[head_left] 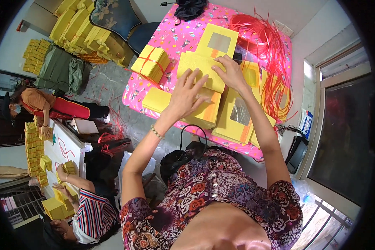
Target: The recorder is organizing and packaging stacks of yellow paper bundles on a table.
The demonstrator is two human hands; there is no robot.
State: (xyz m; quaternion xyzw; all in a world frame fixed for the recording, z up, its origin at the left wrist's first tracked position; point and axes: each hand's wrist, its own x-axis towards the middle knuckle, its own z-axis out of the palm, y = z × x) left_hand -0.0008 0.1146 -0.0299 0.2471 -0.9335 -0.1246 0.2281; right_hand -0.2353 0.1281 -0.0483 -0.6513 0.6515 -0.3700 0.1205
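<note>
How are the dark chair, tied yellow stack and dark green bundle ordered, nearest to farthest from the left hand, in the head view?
1. Tied yellow stack: on the table, left of the left hand.
2. Dark chair: beside the table, upper left.
3. Dark green bundle: on the floor, left of the chair.

This looks like a small hand-work workshop in a home-like room: yellow card stacks (196, 62) and heaped red ribbon (275, 62) cover a pink-clothed table (177, 31), tied yellow bundles (36, 56) line the wall, and two other people (96, 210) work at a white table (62, 129).
</note>
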